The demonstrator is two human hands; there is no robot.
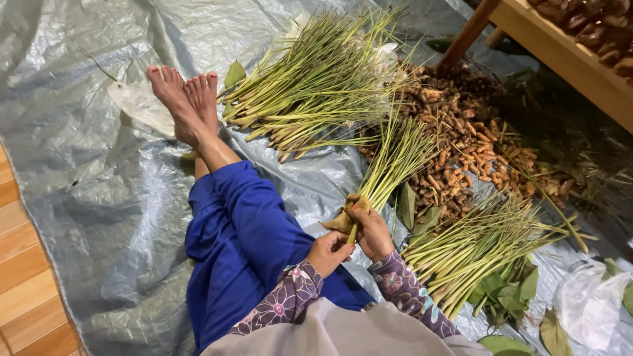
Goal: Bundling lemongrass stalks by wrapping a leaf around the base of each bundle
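A grey plastic tarp (86, 165) covers the wooden floor. The left hand (328, 252) pinches the base of a small lemongrass bundle (389, 168); the right hand (370, 227) closes around its leaf-wrapped end. Right of them lie brown roots (461, 142) and another stalk pile (481, 240).

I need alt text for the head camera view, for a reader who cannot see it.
A seated person's left hand and right hand hold a small bundle of green stalks, its base wrapped in a brownish leaf. Bare feet stretch over a grey plastic sheet, with stalk piles and brown roots beside.
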